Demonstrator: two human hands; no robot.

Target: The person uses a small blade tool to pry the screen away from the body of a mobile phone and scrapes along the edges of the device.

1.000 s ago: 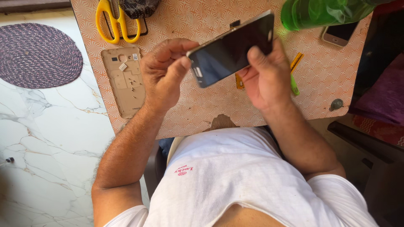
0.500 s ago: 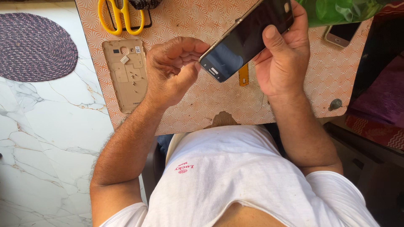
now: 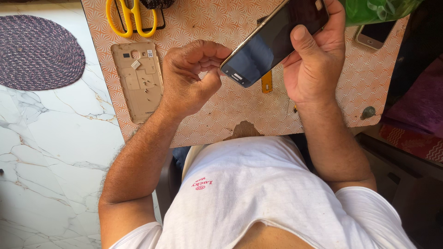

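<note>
The patterned orange table (image 3: 194, 124) filled the middle of the view, its near edge against the person's white shirt, with marble floor (image 3: 50, 152) to the left and a round woven purple mat (image 3: 39, 50) on it at the far left.

Above the table the dark smartphone (image 3: 277, 39) was held in the air, tilted, its near-left corner lowest. The right hand (image 3: 314, 69) was wrapped around the phone's right side, thumb pressed on the glass and fingers behind, so it carried all the weight. The left hand (image 3: 189, 78) was curled closed, its fingertips pinched against that low corner; whether they held a small tool or only a nail in the seam could not be told.

A gold phone back shell (image 3: 138, 85) lay flat on the table to the left of the left hand, with yellow-handled scissors (image 3: 129, 18) at the far edge beyond it. A second phone (image 3: 374, 37) rested far right, partly under a green plastic bottle (image 3: 378, 9). A small yellow-orange strip (image 3: 266, 82) lay just under the raised phone.

The risks, as a judgement: prying at one corner could have cracked the glass or bent the frame if the force was uneven, and a slip of the pinching fingers could have scratched the screen. With one hand bearing it, a sudden give might have dropped the phone onto the table.
</note>
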